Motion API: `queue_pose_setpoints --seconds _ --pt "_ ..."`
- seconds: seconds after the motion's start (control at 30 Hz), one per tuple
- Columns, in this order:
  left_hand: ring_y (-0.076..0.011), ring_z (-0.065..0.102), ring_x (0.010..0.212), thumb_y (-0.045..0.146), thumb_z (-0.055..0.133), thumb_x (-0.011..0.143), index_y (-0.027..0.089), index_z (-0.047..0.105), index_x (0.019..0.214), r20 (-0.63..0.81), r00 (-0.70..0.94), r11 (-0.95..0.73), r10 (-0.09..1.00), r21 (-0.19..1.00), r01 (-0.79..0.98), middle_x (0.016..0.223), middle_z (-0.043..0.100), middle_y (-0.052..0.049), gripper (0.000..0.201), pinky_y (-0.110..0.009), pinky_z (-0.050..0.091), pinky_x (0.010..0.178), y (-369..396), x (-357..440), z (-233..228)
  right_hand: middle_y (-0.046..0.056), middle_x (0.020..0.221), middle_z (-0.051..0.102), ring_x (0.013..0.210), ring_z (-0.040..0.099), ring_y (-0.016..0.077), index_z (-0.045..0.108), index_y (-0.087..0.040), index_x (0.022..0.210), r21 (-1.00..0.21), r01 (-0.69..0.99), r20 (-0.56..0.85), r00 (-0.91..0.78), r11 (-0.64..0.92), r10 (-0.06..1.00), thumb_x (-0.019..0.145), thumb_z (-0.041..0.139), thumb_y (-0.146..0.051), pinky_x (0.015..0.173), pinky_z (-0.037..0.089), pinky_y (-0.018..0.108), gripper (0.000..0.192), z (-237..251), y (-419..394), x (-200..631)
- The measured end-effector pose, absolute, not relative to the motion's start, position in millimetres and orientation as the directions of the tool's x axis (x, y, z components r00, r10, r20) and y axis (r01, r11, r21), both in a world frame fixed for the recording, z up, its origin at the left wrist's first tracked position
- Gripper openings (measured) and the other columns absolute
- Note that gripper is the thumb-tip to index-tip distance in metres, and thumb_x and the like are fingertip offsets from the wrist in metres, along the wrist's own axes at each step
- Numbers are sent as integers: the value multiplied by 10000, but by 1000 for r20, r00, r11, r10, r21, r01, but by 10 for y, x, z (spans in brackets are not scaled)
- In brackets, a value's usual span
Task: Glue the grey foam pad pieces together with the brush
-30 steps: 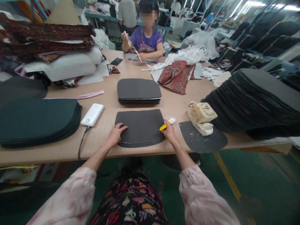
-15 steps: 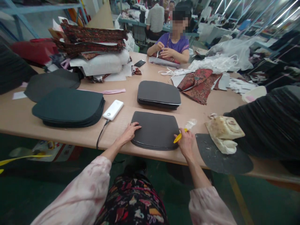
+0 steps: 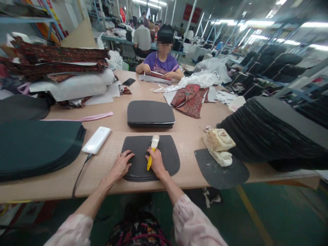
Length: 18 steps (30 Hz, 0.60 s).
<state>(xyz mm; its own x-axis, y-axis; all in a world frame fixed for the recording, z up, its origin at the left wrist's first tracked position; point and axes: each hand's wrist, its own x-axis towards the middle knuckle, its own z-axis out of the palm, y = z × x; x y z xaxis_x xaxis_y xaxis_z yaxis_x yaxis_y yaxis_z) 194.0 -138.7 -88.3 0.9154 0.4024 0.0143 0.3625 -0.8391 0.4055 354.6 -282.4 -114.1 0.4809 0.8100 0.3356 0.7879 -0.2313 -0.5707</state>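
Observation:
A dark grey foam pad (image 3: 166,153) lies on top of a thin stack at the near edge of the wooden table (image 3: 189,133). My left hand (image 3: 121,166) rests flat on the pad's left edge, fingers spread. My right hand (image 3: 155,163) grips a yellow-handled brush (image 3: 152,150), whose pale bristles touch the pad's upper middle. Further back lies a second stack of grey pads (image 3: 150,114).
A white power bank (image 3: 96,140) with a cable lies left of the pad, beside a big dark pad stack (image 3: 36,147). At right are a glue-smeared pad (image 3: 220,169), a crusted glue block (image 3: 218,145) and tall black stacks (image 3: 276,133). A person in purple (image 3: 160,65) works opposite.
My right hand has moved from the pad's right edge to its middle, with the brush now pointing away over the pad. My left hand stayed on the left edge. The camera view shifted.

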Motion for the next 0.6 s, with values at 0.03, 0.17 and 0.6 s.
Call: queue_pose_setpoints --seconds 0.03,0.17,0.6 --pt "-276 444 1173 134 488 736 157 539 1149 23 913 -837 408 408 364 1261 472 -144 417 -454 339 978 -1382 1939 -892 124 1196 571 1098 507 252 570 -193 1086 -569 781 335 507 -258 794 808 586 -191 931 394 435 278 -1160 -2889 3602" --pt "-272 469 1145 143 474 730 167 545 1144 55 898 -832 436 406 379 1257 480 -140 421 -438 371 953 -1390 1912 -952 154 1221 551 1110 504 269 564 -161 1098 -575 710 326 654 -406 682 840 545 -222 927 394 446 266 -1251 -3239 3883" --pt "-255 523 1021 229 454 788 220 601 1035 120 832 -800 542 376 467 1172 548 -86 288 -440 433 903 -1564 1862 -1074 133 1156 583 1096 511 252 591 -178 1048 -694 595 336 766 -405 548 886 459 -322 882 451 419 254 -1345 -3638 3981"
